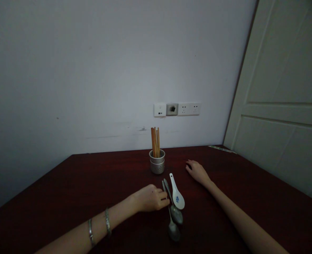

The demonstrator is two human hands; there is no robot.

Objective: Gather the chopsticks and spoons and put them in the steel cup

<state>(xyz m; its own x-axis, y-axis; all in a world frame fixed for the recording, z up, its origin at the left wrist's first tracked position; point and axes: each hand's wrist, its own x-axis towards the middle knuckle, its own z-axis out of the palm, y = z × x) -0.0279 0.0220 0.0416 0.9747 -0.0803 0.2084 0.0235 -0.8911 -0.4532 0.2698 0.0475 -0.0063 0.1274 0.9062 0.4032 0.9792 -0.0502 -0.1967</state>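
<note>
Two metal spoons (174, 215) and a white ceramic spoon (177, 197) with a blue pattern lie side by side on the dark red table (66, 197). My left hand (150, 198) rests beside them with its fingers curled, the fingertips touching the handle of a metal spoon. My right hand (196, 171) lies flat on the table to the right, fingers stretched out, holding nothing. Behind the spoons stands a small metal cup (157, 163) holding several wooden chopsticks (155, 141).
A pale wall with a row of sockets (177, 109) rises behind the table. A light door (285, 106) stands at the right. Two bracelets (100, 227) sit on my left forearm.
</note>
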